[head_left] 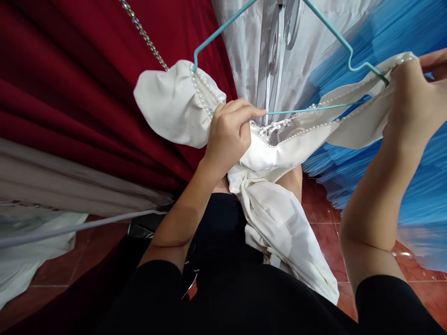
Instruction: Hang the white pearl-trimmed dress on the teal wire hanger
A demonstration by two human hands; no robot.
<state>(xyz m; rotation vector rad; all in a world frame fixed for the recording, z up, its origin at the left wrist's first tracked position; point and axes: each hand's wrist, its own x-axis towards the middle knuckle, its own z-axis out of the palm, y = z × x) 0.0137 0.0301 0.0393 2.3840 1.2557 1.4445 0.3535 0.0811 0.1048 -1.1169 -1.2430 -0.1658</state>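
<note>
A white dress (279, 160) with pearl-beaded neckline and puffed sleeves hangs on a light-blue wire hanger (223, 29) in front of me. My left hand (230, 132) is closed at the left part of the beaded neckline, its thumb and index finger along the hanger's lower bar. At the far right my right hand (415, 93) grips the dress's right sleeve edge near the hanger's end; part of its fingers lies behind the fabric or past the frame's edge. The left sleeve puffs out beyond the hanger's left shoulder. Below, the skirt falls bunched over my lap.
A dark red curtain-like cloth (104, 93) fills the left, with a beaded chain (145, 35) across it. White satin fabric (244, 51) hangs behind the hanger. Blue tulle (412, 186) spreads at right. A pale rod (84, 227) crosses the lower left above red floor tiles (319, 200).
</note>
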